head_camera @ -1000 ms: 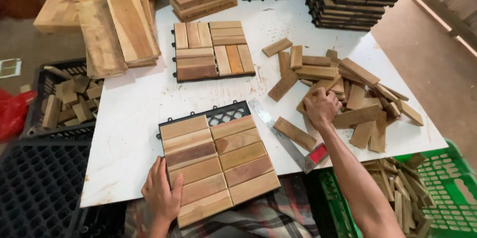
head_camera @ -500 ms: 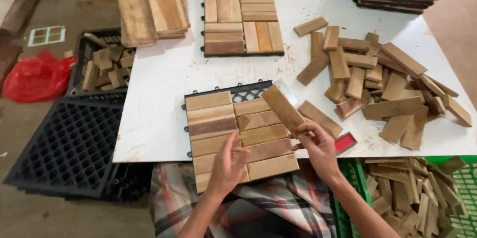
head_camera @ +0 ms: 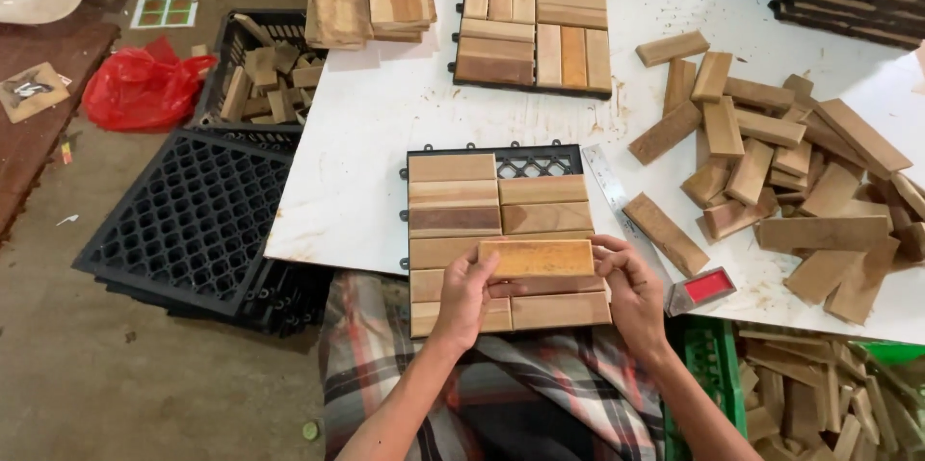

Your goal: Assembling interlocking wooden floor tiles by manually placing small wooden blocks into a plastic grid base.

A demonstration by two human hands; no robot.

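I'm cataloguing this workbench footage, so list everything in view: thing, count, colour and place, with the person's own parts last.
wood slat: one, yellow-brown, held level in both hands over the near tile
near tile: one, brown slats on a black grid, top right slot bare, table's near edge
finished tile: one, mixed browns, far side of table
loose slats: a pile, brown, right of table
metal ruler: one, silver, right of near tile
table: one, white
black grid bases: a stack, on the floor, left
red bag: one, floor, far left
green crate: one, holding offcuts, lower right
left hand: grips the slat's left end
right hand: grips its right end
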